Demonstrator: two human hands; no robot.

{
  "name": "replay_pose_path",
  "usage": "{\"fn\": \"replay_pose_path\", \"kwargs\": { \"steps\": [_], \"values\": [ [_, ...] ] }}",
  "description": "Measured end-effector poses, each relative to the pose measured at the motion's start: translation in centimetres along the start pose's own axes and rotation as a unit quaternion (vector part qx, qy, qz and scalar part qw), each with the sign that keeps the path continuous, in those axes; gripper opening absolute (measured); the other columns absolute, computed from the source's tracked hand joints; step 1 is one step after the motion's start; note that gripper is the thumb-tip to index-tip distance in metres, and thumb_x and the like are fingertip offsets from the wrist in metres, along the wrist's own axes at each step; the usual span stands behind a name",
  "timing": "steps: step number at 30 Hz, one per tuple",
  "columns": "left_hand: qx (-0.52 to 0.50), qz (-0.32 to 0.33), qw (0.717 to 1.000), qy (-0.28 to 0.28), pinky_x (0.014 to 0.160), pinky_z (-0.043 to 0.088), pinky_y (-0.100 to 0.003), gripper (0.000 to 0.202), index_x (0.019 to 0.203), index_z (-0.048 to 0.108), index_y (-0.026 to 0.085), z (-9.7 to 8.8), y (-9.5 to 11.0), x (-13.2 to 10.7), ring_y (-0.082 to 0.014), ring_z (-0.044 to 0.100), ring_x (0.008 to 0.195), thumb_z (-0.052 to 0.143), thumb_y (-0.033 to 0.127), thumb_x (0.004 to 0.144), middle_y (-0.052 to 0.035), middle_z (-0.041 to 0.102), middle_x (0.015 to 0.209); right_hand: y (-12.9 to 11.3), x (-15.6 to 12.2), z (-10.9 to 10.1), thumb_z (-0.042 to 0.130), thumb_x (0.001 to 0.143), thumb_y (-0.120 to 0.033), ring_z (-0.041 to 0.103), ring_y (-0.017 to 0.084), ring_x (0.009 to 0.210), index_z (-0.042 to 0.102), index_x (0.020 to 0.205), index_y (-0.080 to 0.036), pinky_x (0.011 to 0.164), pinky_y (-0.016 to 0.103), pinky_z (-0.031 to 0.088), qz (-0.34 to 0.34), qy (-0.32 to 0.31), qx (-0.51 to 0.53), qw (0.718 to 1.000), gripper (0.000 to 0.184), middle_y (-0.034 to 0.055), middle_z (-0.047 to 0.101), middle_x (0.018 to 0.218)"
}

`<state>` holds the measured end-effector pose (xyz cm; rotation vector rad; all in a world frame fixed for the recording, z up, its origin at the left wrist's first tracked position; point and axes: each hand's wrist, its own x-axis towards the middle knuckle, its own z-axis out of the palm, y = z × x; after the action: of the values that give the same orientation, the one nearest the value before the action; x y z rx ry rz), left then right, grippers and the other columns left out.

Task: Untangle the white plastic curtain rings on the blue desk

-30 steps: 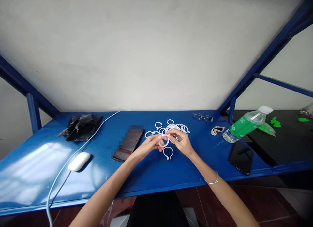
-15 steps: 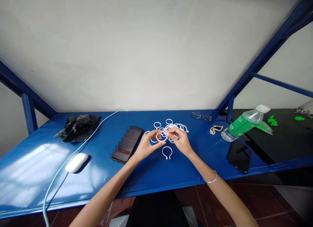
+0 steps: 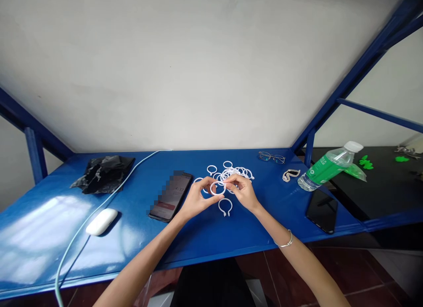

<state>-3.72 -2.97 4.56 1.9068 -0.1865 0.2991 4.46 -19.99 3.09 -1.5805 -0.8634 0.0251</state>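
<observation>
Between my two hands is a white plastic ring (image 3: 211, 190), raised over the blue table. My left hand (image 3: 200, 196) grips its left side, thumb below and fingers above. The fingertips of my right hand (image 3: 241, 190) pinch the ring at its upper right. Behind the hands lies a pile of similar white rings (image 3: 235, 171), partly hidden by my fingers. One open white ring (image 3: 225, 199) rests on the table just below, its gap facing me. Two more rings, a far one (image 3: 228, 161) and a left one (image 3: 212, 166), lie at the pile's edge.
Left of my hands lie a phone (image 3: 172, 197), a white earbud case (image 3: 102, 222), a black plastic bag (image 3: 104, 174) and a pale cable (image 3: 86, 223). On the right are glasses (image 3: 271, 157), a beige looped item (image 3: 291, 175), a tilted water bottle (image 3: 327, 166) and a dark phone (image 3: 322, 211).
The held ring has tipped slightly and sits a little lower between my fingers. Both hands stay in nearly the same place; the whole view has shifted slightly.
</observation>
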Motion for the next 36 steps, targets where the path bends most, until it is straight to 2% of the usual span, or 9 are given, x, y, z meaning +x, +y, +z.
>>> {"fn": "replay_pose_path", "kwargs": {
  "steps": [9, 12, 14, 16, 19, 23, 25, 30, 36],
  "values": [
    [0.015, -0.001, 1.0, 0.0, 0.066, 0.044, -0.025, 0.031, 0.091, 0.061, 0.016, 0.0, 0.0, 0.0, -0.0135, 0.052, 0.066, 0.067, 0.042, 0.074, -0.0002, 0.058, 0.073, 0.0, 0.0, 0.2, 0.062, 0.084, -0.04, 0.062, 0.018, 0.067, 0.066, 0.082, -0.021, 0.064, 0.031, 0.052, 0.025, -0.003, -0.001, 1.0, 0.019, 0.0033, 0.066, 0.075],
    [0.075, 0.001, 0.997, 0.014, 0.063, 0.044, -0.025, 0.037, 0.102, 0.059, 0.017, 0.1, -0.9, 0.1, -0.0147, 0.054, 0.068, 0.063, 0.045, 0.078, -0.001, 0.059, 0.076, -0.1, 0.2, 0.2, 0.056, 0.088, -0.034, 0.064, 0.018, 0.077, 0.064, 0.096, -0.022, 0.072, 0.032, 0.052, 0.018, -0.001, -0.047, 0.999, 0.017, 0.0044, 0.066, 0.085],
    [0.162, 0.014, 0.986, 0.041, 0.067, 0.045, -0.027, 0.04, 0.111, 0.056, 0.019, 0.1, -1.8, 0.2, -0.0169, 0.057, 0.072, 0.061, 0.044, 0.08, -0.0026, 0.061, 0.081, -0.2, 0.3, 0.0, 0.051, 0.089, -0.027, 0.062, 0.018, 0.082, 0.06, 0.108, -0.022, 0.074, 0.031, 0.051, 0.002, -0.013, -0.103, 0.995, 0.021, 0.0048, 0.065, 0.09],
    [0.265, 0.033, 0.962, 0.064, 0.075, 0.046, -0.032, 0.039, 0.115, 0.054, 0.02, 0.2, -2.7, 0.3, -0.0208, 0.058, 0.084, 0.059, 0.04, 0.082, -0.006, 0.062, 0.095, -0.3, 0.4, -0.3, 0.049, 0.086, -0.016, 0.06, 0.017, 0.081, 0.057, 0.11, -0.022, 0.071, 0.03, 0.049, -0.014, -0.051, -0.163, 0.985, 0.026, 0.0043, 0.063, 0.089],
    [0.375, 0.04, 0.924, 0.063, 0.081, 0.045, -0.036, 0.035, 0.116, 0.054, 0.019, 0.2, -3.8, 0.3, -0.026, 0.056, 0.097, 0.058, 0.033, 0.083, -0.0092, 0.059, 0.104, -0.4, 0.3, -0.5, 0.048, 0.078, -0.005, 0.056, 0.019, 0.082, 0.059, 0.099, -0.021, 0.076, 0.033, 0.046, -0.047, -0.139, -0.259, 0.955, 0.029, 0.0033, 0.062, 0.084],
    [0.441, 0.024, 0.896, 0.048, 0.079, 0.045, -0.038, 0.035, 0.116, 0.053, 0.017, 0.3, -4.4, 0.3, -0.0287, 0.053, 0.1, 0.057, 0.029, 0.084, -0.0114, 0.058, 0.105, -0.3, -0.1, -0.2, 0.048, 0.075, -0.001, 0.053, 0.022, 0.09, 0.06, 0.095, -0.022, 0.086, 0.041, 0.039, -0.082, -0.255, -0.33, 0.905, 0.031, 0.0033, 0.063, 0.088],
    [0.461, 0.019, 0.886, 0.043, 0.078, 0.044, -0.039, 0.034, 0.117, 0.053, 0.018, 0.4, -4.5, 0.3, -0.029, 0.052, 0.101, 0.055, 0.03, 0.085, -0.0116, 0.057, 0.106, -0.1, -0.2, 0.1, 0.05, 0.077, -0.001, 0.052, 0.022, 0.092, 0.061, 0.096, -0.022, 0.086, 0.041, 0.038, -0.087, -0.282, -0.343, 0.892, 0.03, 0.0034, 0.064, 0.09],
    [0.495, 0.013, 0.869, 0.015, 0.078, 0.042, -0.038, 0.035, 0.119, 0.052, 0.019, 0.7, -4.7, 0.1, -0.0281, 0.052, 0.102, 0.052, 0.033, 0.087, -0.0114, 0.057, 0.108, 0.5, -0.2, 0.5, 0.053, 0.087, -0.011, 0.054, 0.021, 0.086, 0.062, 0.084, -0.019, 0.079, 0.036, 0.04, -0.099, -0.296, -0.368, 0.876, 0.012, 0.0042, 0.063, 0.085],
    [0.48, 0.022, 0.877, 0.024, 0.081, 0.041, -0.039, 0.033, 0.118, 0.053, 0.019, 0.5, -4.7, 0.2, -0.028, 0.051, 0.104, 0.052, 0.034, 0.088, -0.0105, 0.057, 0.109, 0.5, -0.1, 0.3, 0.053, 0.089, -0.014, 0.055, 0.02, 0.084, 0.061, 0.086, -0.019, 0.079, 0.034, 0.042, -0.094, -0.262, -0.358, 0.892, 0.01, 0.0046, 0.062, 0.085]
  ]
}}
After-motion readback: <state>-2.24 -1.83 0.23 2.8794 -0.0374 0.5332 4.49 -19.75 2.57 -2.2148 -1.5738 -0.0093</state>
